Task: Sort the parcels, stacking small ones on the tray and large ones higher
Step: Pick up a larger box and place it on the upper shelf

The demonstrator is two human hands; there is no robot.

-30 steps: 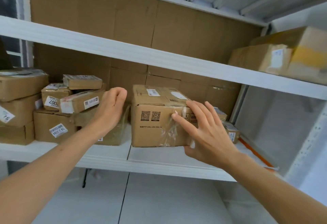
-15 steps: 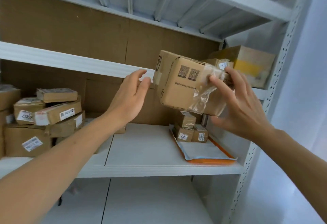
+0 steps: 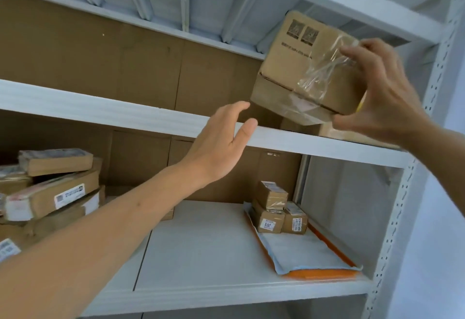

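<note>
On the far left a pile (image 3: 50, 190) of parcels is lying on the lower shelf (image 3: 201, 250), and I am leaving it alone. My left hand (image 3: 216, 142) is hovering in front of the edge of the upper shelf (image 3: 113, 107). Its fingers (image 3: 234, 111) are straight and a little spread, holding nothing. The fingertips are pointing up and to the right, just beside the lower left corner of the box, and I cannot tell if they are touching it. Below, three small boxes (image 3: 274, 208) are sitting stacked at the back end of the orange tray (image 3: 324, 274).

The box (image 3: 297, 67) is hanging in the air over the right end of the upper shelf. It is tilted, with its long axis running roughly along the shelf, and another parcel (image 3: 352, 135) is lying under it. My right hand (image 3: 387, 97) is gripping its right end, with the fingers curling over the top and the thumb pressing under the bottom edge.

So the box is lying to the left of my right palm, and up and to the right of my left hand. I am judging that the right hand is doing the carrying. The left, being nearer the free end, is waiting to steady the box for setting it down.
</note>
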